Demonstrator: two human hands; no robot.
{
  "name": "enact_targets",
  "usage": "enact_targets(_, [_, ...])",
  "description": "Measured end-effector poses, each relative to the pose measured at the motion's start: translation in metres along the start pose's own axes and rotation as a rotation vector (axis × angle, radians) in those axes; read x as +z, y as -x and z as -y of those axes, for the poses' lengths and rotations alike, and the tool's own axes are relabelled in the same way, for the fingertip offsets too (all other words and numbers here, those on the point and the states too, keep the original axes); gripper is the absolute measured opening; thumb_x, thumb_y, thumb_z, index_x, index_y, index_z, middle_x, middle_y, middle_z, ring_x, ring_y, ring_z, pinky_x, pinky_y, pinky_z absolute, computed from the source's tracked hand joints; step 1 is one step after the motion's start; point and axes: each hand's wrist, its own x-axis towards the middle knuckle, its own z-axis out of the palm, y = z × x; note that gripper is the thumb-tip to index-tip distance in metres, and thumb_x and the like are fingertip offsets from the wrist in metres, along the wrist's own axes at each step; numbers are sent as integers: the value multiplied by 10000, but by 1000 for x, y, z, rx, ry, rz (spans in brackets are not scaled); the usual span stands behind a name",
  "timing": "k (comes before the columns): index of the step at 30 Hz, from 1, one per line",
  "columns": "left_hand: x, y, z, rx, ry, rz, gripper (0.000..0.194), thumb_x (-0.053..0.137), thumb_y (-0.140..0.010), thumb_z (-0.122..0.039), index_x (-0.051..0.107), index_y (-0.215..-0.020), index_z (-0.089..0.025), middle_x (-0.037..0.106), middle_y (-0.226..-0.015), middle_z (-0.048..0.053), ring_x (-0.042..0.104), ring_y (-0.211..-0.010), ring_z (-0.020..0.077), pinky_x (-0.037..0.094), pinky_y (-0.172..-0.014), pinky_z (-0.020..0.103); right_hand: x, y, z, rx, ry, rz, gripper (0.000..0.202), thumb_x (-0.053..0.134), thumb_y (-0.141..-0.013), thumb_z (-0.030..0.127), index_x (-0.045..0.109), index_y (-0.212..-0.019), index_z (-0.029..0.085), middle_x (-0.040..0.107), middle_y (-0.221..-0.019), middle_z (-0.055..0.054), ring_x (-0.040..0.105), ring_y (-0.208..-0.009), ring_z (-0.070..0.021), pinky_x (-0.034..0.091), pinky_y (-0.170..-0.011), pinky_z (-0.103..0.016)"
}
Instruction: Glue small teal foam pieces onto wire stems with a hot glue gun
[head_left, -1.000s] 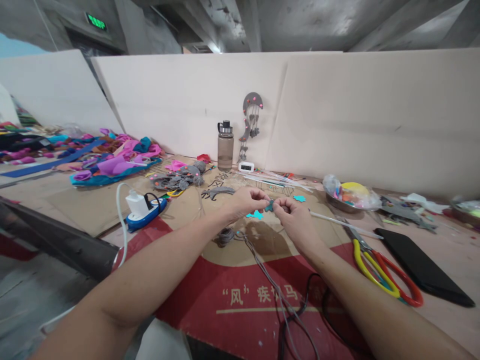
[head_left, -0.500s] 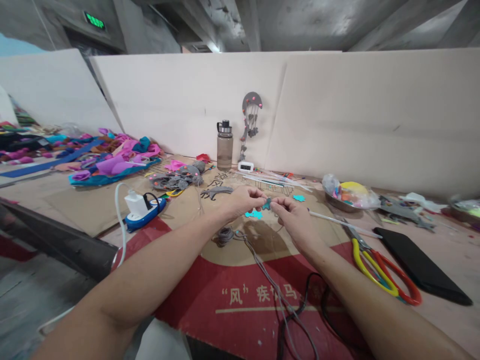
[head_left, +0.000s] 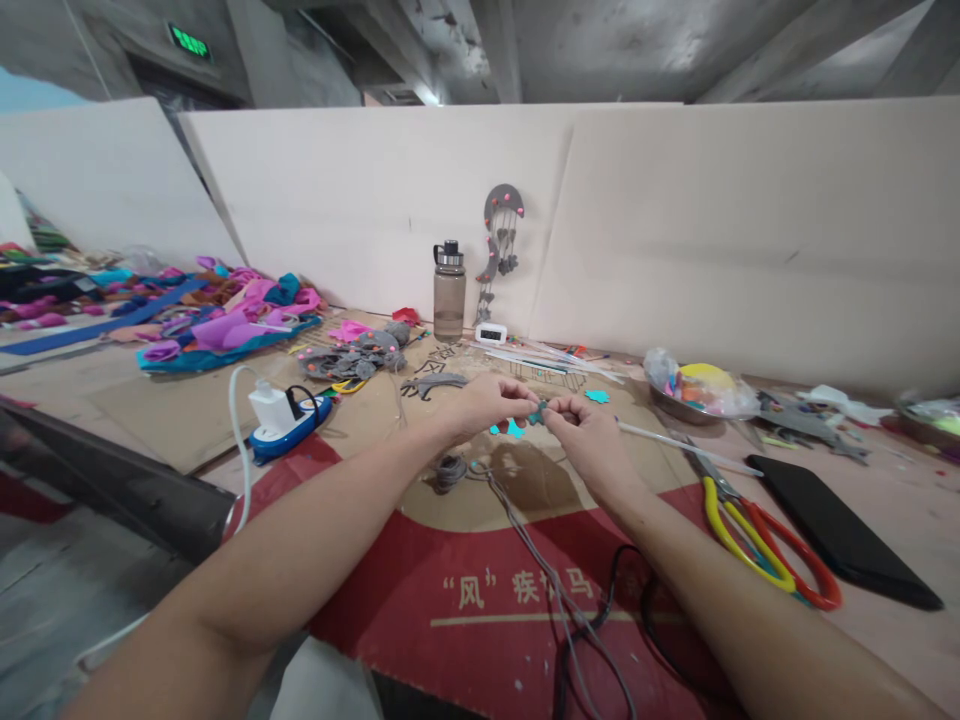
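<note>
A small teal piece is pinched between my two hands above the cardboard. My left hand grips its left side with thumb and fingertips. On its right side, my right hand holds it the same way. Bright turquoise cut-outs lie just beyond and under my left fingers, and another turquoise cut-out rests farther back on the right. Below the hands sits a small coil of grey cord, with strands running toward the front edge.
Scissors and a black phone lie at the right. A glue stick-like white rod is near my right hand. Behind stand a bottle and small clock. A blue power strip is at left.
The teal piece has shifted slightly to the right and tilted between my fingertips. Both hands stay closed on it, nearly in the same place.
</note>
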Motion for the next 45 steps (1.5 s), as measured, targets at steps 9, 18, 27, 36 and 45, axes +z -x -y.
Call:
enact_targets(9, [-2, -4, 5, -32, 61, 6, 216, 688, -751, -300, 674, -905, -149, 660, -662, 13, 586, -585, 84, 386, -516, 188, -3, -3, -4, 18, -16, -18, 226, 610, -692, 425, 570, -687, 202, 427, -524, 53, 329, -488, -103, 241, -478, -262])
enact_targets(18, [4, -1, 4, 11, 19, -38, 142, 667, -752, -265, 652, -833, -149, 637, -630, -14, 566, -532, 68, 381, -470, 173, -1, -5, -12, -7, -19, 21, 274, 605, -699, 459, 584, -725, 187, 436, -571, 43, 336, -534, -107, 257, -508, -270])
enact_targets(27, [1, -6, 7, 14, 54, -187, 105, 661, -740, -224, 652, -783, -129, 621, -634, -2, 557, -544, 72, 404, -465, 176, 2, -7, -15, -37, -167, 36, 390, 641, -682, 398, 497, -984, 198, 514, -754, 26, 470, -633, -121, 372, -559, -260])
enact_targets(36, [2, -5, 8, 46, 67, -213, 122, 673, -725, -214, 658, -817, -135, 628, -681, 1, 563, -596, 90, 439, -520, 213, -1, -9, -20, -72, -94, 5, 274, 619, -759, 462, 540, -787, 200, 539, -678, 17, 430, -573, -117, 357, -551, -271])
enact_targets(45, [2, -8, 11, 58, 96, -195, 148, 719, -720, -210, 638, -815, -129, 619, -652, -13, 547, -543, 66, 404, -489, 187, -3, -5, -12, -75, -56, -13, 278, 597, -783, 474, 540, -755, 204, 512, -625, 27, 419, -565, -124, 338, -565, -280])
